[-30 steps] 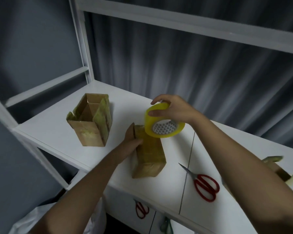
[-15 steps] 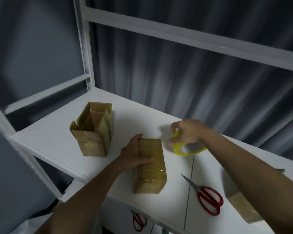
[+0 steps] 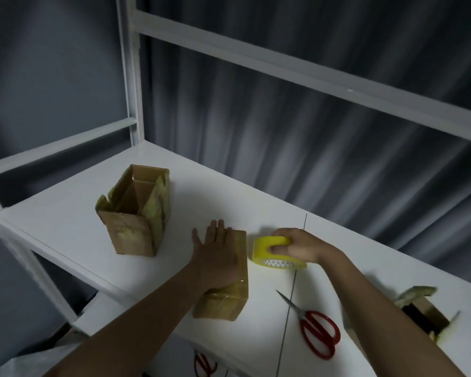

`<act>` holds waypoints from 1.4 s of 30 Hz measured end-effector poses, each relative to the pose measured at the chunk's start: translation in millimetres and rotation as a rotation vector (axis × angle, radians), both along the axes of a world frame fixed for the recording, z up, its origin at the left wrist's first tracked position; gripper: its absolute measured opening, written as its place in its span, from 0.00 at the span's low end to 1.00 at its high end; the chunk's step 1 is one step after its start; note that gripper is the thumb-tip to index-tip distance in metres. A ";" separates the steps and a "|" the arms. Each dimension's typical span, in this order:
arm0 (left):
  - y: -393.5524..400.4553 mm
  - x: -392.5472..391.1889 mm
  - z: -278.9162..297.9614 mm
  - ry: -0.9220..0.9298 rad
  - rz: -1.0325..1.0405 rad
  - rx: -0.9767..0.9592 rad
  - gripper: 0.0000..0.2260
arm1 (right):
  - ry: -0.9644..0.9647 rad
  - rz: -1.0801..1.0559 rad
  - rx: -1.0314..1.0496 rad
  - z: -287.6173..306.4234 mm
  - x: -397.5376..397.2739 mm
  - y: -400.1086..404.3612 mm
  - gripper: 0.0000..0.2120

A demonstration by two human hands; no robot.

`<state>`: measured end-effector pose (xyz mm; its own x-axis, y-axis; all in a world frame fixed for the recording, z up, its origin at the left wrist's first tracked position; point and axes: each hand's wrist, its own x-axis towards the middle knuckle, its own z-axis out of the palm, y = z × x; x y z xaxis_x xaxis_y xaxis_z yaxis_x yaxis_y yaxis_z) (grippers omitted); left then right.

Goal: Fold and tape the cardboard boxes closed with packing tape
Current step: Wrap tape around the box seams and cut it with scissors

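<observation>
The closed cardboard box (image 3: 223, 292) is lying flat on the white counter (image 3: 65, 227), and it is pressed down by the left hand (image 3: 215, 254), fingers straight and spread. Just to its right, the yellow tape roll (image 3: 269, 248) is gripped by the right hand (image 3: 297, 246) and rests on the counter. An open box (image 3: 136, 213) is seen upright to the left; red scissors (image 3: 316, 330) lie nearer, on the right.

The picture is dim and bluish, with a soft shadow beyond the fingers (image 3: 279, 249) of the right hand, and blurred, bent edges.
</observation>
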<state>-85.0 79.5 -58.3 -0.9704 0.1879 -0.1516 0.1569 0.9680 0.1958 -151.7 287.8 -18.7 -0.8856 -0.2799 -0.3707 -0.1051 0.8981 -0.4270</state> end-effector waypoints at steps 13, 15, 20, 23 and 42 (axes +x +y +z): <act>-0.5 -29.1 12.6 0.127 0.060 0.213 0.50 | 0.177 -0.196 -0.241 -18.9 16.5 26.0 0.23; -1.9 -41.9 16.0 0.374 0.000 0.111 0.51 | 0.254 -0.191 -0.249 -17.9 18.1 28.9 0.20; -12.4 -61.2 -9.3 0.653 -0.094 -0.002 0.43 | 0.444 -0.122 -0.132 -37.4 25.4 35.4 0.18; -9.9 -66.1 -16.5 0.708 -0.167 0.060 0.37 | 0.470 -0.111 0.010 -51.8 30.2 36.0 0.38; -10.4 -29.5 -68.6 0.751 -0.530 0.031 0.45 | 0.599 -0.038 0.457 -116.8 57.8 36.2 0.24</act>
